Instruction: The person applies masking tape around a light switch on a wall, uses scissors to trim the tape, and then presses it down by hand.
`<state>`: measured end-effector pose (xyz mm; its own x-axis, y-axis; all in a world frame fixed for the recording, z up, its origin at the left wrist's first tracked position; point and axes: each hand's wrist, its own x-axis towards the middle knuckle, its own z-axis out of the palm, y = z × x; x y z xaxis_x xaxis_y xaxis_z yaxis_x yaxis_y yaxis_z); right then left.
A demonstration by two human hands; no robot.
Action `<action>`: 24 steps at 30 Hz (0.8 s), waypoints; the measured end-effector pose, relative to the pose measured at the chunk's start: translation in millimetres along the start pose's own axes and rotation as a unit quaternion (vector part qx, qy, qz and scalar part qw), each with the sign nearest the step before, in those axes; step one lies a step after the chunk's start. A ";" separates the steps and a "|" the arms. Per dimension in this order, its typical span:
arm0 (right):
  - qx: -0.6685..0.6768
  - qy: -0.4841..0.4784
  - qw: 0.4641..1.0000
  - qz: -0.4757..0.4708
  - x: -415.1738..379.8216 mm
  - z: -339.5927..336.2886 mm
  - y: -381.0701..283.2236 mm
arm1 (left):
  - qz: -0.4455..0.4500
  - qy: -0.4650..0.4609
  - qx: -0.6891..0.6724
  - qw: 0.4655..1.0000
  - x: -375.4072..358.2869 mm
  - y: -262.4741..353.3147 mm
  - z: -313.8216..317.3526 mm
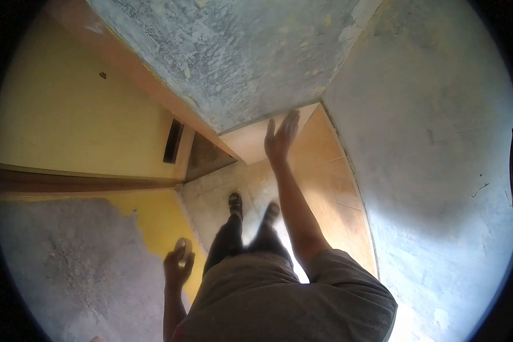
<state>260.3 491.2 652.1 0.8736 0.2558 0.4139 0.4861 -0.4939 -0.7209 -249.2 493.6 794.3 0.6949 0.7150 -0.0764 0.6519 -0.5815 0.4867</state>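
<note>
My right hand [282, 135] reaches forward with its fingers stretched out and the thumb apart, and holds nothing. It overlaps a pale, flat panel [248, 143] along the foot of the grey patchy wall [251, 62], near the corner. Low on the left, my left hand [176, 270] is closed around a pale ring that looks like a roll of tape [186, 252]. Behind that hand is a wall [154, 222] of yellow paint and bare grey.
A yellowish door [80, 108] with a dark latch slot stands at the left beside an orange-brown frame [148, 80]. A pale blue-grey wall [427, 142] rises at the right. My feet stand on the light floor [208, 191], beside tan boards or tiles [336, 188].
</note>
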 end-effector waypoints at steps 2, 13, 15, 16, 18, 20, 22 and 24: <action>0.006 -0.001 1.000 0.003 -10.7 12.6 -7.5 | -0.015 -0.005 0.000 1.000 -6.1 -3.9 -2.9; 0.108 -0.142 0.981 -0.073 -134.4 77.9 -137.6 | 0.034 -0.023 0.028 0.999 -9.7 -26.6 1.9; 0.147 -0.225 0.953 -0.142 -156.6 57.1 -142.7 | 0.030 -0.018 0.029 0.999 -9.0 -23.1 -3.3; 0.185 -0.305 0.909 -0.214 -162.5 48.0 -144.5 | 0.025 -0.008 0.028 0.999 -7.2 -22.4 -5.3; 0.191 -0.266 0.913 -0.243 -183.2 52.9 -111.7 | 0.006 -0.002 0.017 1.000 -10.7 -27.2 -9.1; 0.128 -0.192 0.958 -0.171 -166.9 59.6 -58.6 | -0.015 0.004 0.005 1.000 -19.0 -33.3 -10.0; 0.089 -0.128 0.987 -0.046 -88.9 22.6 -30.0 | -0.046 0.010 0.001 0.999 -28.9 -44.4 -7.6; -0.018 0.013 0.996 -0.083 -2.4 -18.6 3.5 | -0.019 0.016 0.002 1.000 -41.6 -64.0 -1.0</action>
<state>259.6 473.5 659.0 0.7799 0.3161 0.5402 0.6229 -0.4763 -0.6206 -320.1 501.4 767.2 0.6590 0.7491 -0.0672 0.6792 -0.5543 0.4812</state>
